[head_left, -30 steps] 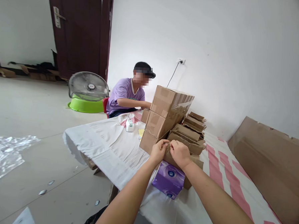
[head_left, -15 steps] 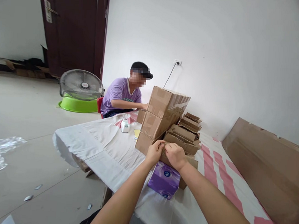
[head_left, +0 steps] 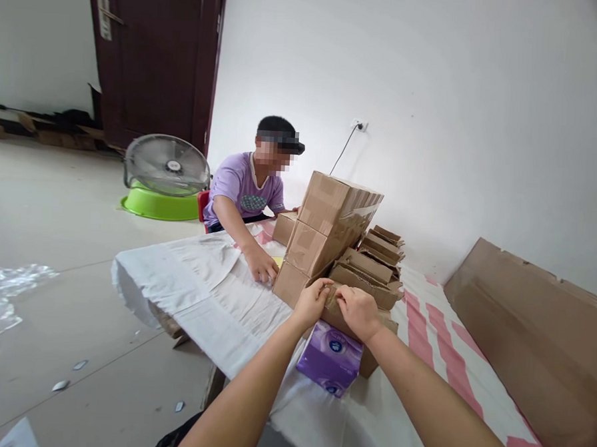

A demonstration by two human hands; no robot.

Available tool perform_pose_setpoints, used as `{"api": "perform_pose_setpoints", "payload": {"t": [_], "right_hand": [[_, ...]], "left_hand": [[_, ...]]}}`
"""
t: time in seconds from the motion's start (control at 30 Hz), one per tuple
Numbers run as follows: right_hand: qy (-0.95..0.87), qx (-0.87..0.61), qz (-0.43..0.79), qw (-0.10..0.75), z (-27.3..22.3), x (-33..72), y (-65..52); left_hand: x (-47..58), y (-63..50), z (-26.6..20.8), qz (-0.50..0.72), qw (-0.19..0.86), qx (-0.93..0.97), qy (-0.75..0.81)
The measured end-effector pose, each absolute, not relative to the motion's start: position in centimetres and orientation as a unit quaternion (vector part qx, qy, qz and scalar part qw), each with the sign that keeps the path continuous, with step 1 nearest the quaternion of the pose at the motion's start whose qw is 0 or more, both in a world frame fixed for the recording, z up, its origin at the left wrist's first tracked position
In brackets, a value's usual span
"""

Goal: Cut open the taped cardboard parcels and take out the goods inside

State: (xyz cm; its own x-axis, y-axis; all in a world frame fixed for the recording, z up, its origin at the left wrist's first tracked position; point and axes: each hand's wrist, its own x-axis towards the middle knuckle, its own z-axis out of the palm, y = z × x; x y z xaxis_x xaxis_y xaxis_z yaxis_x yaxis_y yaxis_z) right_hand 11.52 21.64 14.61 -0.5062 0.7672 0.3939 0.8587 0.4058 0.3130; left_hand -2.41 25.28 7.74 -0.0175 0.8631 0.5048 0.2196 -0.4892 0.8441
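Note:
My left hand (head_left: 312, 304) and my right hand (head_left: 360, 312) are close together over the nearest open cardboard box (head_left: 334, 312). Both have their fingers pinched near its upper edge. Whatever lies between the fingertips is too small or hidden to make out. Just below my hands, a purple tissue pack (head_left: 329, 358) leans against the front of that box. Taped cardboard boxes (head_left: 315, 241) are stacked directly beyond my left hand. More open boxes (head_left: 369, 270) with raised flaps stand in a row behind my right hand.
Across the table (head_left: 195, 278), a co-worker in a purple shirt (head_left: 238, 180) reaches a hand (head_left: 261, 265) beside the stack. Another box (head_left: 284, 228) stands before them. A large cardboard sheet (head_left: 527, 335) leans at right. A fan (head_left: 169, 165) sits on a green basin (head_left: 162, 205).
The co-worker's arm has stretched toward the stack, and the small white object there no longer shows. My right hand has shifted slightly away from my left.

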Motion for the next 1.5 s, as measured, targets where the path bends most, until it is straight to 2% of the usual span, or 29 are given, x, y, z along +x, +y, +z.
{"api": "perform_pose_setpoints", "payload": {"t": [0.73, 1.13, 1.5], "right_hand": [[-0.827, -0.511, -0.230, 0.044, 15.4, 9.6, 21.3], [-0.805, -0.536, -0.236, 0.095, 15.1, 11.1, 21.2], [-0.824, -0.500, -0.265, 0.018, 14.6, 8.2, 20.6]], "left_hand": [[-2.7, 24.8, 8.1, 0.574, 0.286, 0.652, 0.404], [-2.6, 24.7, 8.0, 0.568, 0.272, 0.654, 0.419], [-2.0, 24.9, 7.4, 0.594, 0.269, 0.635, 0.414]]}}
